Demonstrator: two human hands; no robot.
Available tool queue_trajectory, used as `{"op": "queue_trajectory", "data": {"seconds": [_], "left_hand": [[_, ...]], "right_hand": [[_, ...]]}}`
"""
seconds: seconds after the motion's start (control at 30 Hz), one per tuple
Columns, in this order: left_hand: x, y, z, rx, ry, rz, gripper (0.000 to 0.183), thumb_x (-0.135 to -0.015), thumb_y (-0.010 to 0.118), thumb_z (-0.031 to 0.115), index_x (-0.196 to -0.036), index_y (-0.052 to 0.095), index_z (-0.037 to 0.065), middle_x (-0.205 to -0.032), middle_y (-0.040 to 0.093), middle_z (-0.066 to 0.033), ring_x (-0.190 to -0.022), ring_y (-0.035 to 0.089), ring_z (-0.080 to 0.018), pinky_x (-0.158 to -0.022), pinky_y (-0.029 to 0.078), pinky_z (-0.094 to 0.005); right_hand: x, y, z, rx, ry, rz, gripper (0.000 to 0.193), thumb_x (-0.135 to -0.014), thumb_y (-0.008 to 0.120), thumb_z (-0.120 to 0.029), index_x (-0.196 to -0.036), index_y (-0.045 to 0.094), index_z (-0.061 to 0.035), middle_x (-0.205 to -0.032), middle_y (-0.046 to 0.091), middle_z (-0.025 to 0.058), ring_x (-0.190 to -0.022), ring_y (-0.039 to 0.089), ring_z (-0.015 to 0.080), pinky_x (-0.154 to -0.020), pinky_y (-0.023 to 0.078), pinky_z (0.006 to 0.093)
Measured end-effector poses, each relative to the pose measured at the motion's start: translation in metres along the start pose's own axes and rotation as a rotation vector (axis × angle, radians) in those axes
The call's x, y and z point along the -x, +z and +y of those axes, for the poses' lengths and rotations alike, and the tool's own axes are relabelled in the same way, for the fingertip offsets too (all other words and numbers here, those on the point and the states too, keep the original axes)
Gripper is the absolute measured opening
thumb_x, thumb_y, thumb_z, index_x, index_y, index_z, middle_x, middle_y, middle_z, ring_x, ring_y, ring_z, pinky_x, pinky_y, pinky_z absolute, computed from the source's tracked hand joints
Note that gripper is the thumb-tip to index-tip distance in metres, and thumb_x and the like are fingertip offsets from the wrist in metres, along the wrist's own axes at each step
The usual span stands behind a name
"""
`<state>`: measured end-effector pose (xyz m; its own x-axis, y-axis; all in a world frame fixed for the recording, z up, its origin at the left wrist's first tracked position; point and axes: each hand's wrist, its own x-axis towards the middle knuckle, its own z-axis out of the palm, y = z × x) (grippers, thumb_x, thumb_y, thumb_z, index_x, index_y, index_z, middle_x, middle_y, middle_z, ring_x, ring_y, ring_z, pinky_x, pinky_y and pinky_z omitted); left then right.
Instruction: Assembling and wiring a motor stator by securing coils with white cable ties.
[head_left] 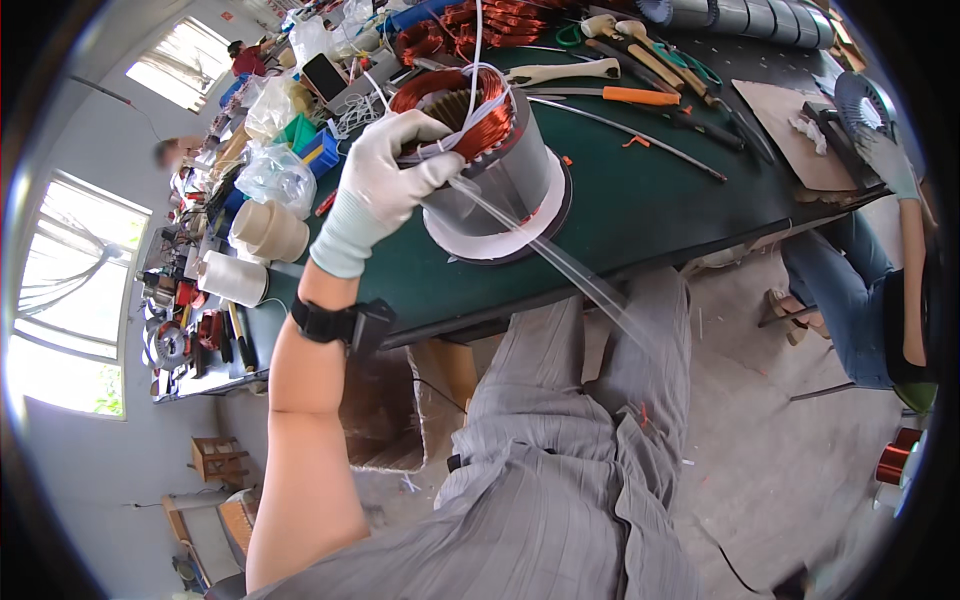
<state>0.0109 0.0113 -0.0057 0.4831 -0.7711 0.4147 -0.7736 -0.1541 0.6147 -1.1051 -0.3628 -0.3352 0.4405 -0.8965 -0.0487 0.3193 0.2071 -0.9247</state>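
Note:
A motor stator (480, 185) stands on the green-topped bench, a grey metal cylinder with a ring of copper windings (493, 128) at its top. Beneath it lies a white ring-shaped base (505, 238). My left hand (385, 180), in a white glove, has its thumb and fingers closed over the stator's near left rim, at the windings. White cord (470, 110) is wrapped around the winding ring, and one length rises upward. From beside my left thumb, a translucent blurred strand (560, 255) stretches down to the right over my lap. My right hand is out of view.
Hammers (650, 60), an orange-handled tool (640, 96) and a metal rod (630, 130) lie behind the stator. Cord spools (232, 278) and plastic bags (275, 180) crowd the left. At the right, a co-worker's gloved hand (888, 160) is beside another stator (862, 105).

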Motion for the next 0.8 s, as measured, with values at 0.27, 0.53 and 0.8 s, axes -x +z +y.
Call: {"op": "queue_trajectory", "data": {"seconds": [0.27,0.53,0.8], "left_hand": [[-0.021,0.022,0.121,-0.204,0.087,-0.093,0.037,-0.078,0.076,0.023,-0.103,0.066,-0.002,-0.093,0.066,-0.0142,-0.088,0.064,-0.0252,-0.083,0.051,-0.0356],[-0.008,0.015,0.06,-0.214,0.172,0.008,0.024,-0.074,0.074,0.012,-0.094,0.066,0.001,-0.088,0.063,-0.0132,-0.088,0.06,-0.0317,-0.082,0.048,-0.038],[-0.017,-0.005,0.054,-0.269,0.177,-0.164,0.036,-0.085,0.072,0.023,-0.109,0.065,-0.002,-0.098,0.065,-0.0082,-0.095,0.063,-0.0174,-0.087,0.05,-0.0319]], "right_hand": [[0.035,0.167,0.09,1.267,0.175,0.528,0.063,-0.083,0.041,0.011,-0.144,0.052,-0.0016,-0.128,0.063,0.0088,-0.068,0.046,0.0152,-0.06,0.043,0.0281],[-0.13,0.797,0.027,0.555,0.44,-0.435,0.036,-0.092,0.053,-0.01,-0.125,0.066,-0.0035,-0.074,0.061,-0.0006,-0.059,0.051,0.0051,-0.053,0.041,0.0228],[-0.172,0.947,0.025,0.029,0.562,-0.753,0.032,-0.103,0.048,-0.018,-0.126,0.061,0.0008,-0.074,0.056,-0.0032,-0.055,0.047,0.0017,-0.052,0.039,0.0183]]}}
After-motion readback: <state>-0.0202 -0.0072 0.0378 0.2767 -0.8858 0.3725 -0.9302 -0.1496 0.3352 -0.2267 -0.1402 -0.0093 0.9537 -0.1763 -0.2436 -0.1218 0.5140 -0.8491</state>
